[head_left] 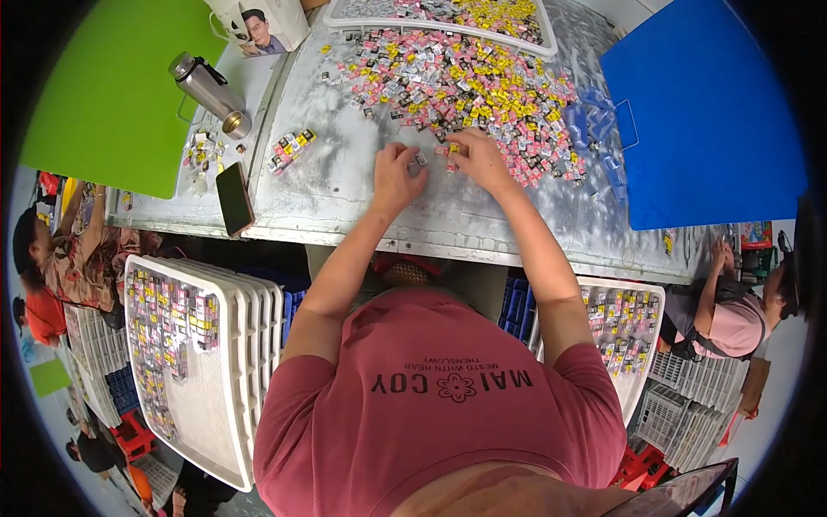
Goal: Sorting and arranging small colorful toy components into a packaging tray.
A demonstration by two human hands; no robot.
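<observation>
A heap of small square pieces, pink, yellow, black and clear-grey, is spread over the metal-topped table. At its near edge my left hand is closed, with a small grey piece between thumb and fingers. Just to the right, my right hand pinches at a small yellow piece, its fingertips among others of the heap. The two hands are a short gap apart. Left of them lies a short block of lined-up pieces.
A white tray of pieces stands at the back. Blue translucent parts lie beside a blue panel. On the left are a phone, a steel flask and a green panel. Stacked white trays flank me; other people work both sides.
</observation>
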